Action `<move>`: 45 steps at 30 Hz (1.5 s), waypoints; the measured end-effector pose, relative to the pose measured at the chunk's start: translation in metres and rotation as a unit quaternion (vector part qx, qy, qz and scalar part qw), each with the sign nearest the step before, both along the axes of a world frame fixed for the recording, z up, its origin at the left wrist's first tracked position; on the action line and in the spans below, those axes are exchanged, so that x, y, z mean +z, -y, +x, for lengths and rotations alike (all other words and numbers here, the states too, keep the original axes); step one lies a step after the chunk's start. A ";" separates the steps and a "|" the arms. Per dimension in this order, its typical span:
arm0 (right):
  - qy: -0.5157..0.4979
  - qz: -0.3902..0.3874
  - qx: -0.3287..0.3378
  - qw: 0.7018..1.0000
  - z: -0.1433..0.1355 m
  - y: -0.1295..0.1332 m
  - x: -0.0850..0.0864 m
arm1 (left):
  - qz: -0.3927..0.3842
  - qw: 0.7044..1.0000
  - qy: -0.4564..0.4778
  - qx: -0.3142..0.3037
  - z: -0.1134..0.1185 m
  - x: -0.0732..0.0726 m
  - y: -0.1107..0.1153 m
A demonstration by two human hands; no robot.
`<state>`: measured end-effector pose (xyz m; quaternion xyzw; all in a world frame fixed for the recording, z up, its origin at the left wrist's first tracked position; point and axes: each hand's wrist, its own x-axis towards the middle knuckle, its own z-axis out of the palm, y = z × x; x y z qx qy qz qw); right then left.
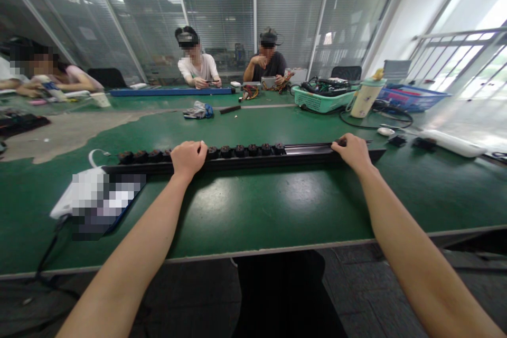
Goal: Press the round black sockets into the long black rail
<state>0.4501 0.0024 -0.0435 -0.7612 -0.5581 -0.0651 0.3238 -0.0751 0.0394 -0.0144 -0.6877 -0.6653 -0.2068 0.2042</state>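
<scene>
Rail (253, 163) lies lengthwise across the green surface (253, 222), roughly parallel to the near edge and set back from it, with a broad stretch of green top between the two. A row of black sockets (240, 151) fills its left and middle part; toward its right end the shiny channel shows. The left hand (189, 159) is curled over the rail among the sockets; what its grip holds is hidden, so I cannot tell. The right hand (352, 152) is near the rail's right end, its grip narrow, thumb and fingers closed on a small dark piece (341, 142).

Room to the left is tight: a white box (67, 198) sits just beside the rail's left end, with a phone (124, 198) next to it and a black cable (51, 245) dropping over the near edge. Beyond the right end, toward the right edge, lie two black blocks (397, 140) and a white bar (455, 143).

Behind the rail, more green top runs back to a glove (200, 110) and dark strip (230, 109). A green basket (320, 101), cup (366, 99) and blue basket (418, 96) crowd the far right corner. Two people (200, 67) sit at the far edge, behind a blue bar (170, 92) and loose wires (250, 93).
</scene>
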 end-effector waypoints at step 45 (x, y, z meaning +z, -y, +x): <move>0.079 -0.086 -0.145 0.983 0.010 0.008 0.003 | 0.013 1.000 0.004 -0.003 0.001 0.000 -0.001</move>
